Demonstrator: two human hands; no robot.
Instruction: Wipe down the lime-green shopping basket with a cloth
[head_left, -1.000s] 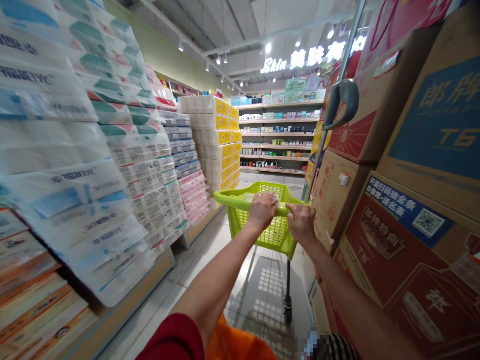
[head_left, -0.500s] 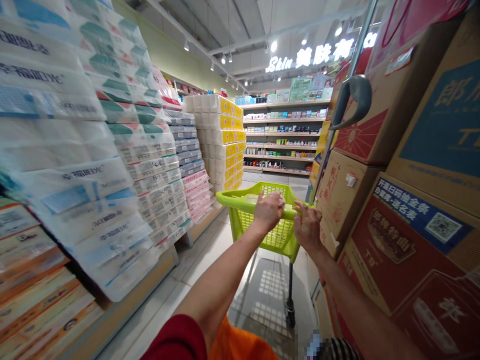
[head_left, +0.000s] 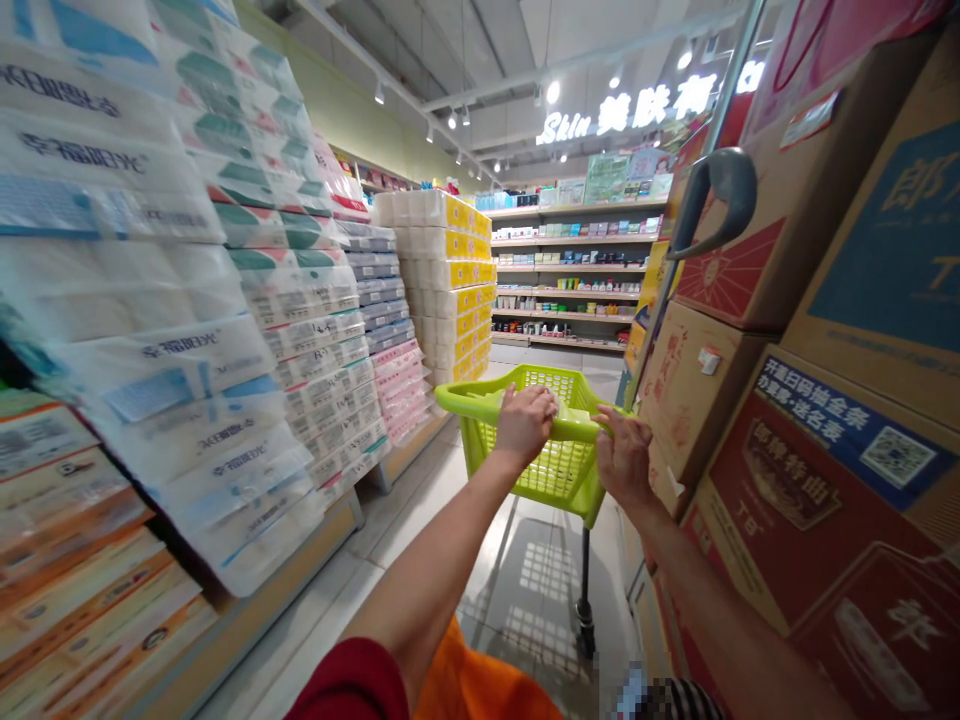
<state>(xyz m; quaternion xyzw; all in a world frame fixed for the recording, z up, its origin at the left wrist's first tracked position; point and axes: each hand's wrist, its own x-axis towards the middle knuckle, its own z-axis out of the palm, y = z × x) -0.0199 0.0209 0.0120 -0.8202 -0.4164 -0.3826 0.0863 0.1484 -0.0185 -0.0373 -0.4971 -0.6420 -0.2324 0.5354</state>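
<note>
A left hand [head_left: 526, 425] and right hand [head_left: 624, 460] clenched the rim of a lime-green shopping cart [head_left: 480, 405] mid-aisle, between stacked toilet paper [head_left: 300, 390] and cartons [head_left: 885, 230] marked "郎牌". Open floor [head_left: 420, 500] led to shelves [head_left: 570, 275] under a "Skin" sign [head_left: 626, 120], slightly nearer than a second earlier.
</note>
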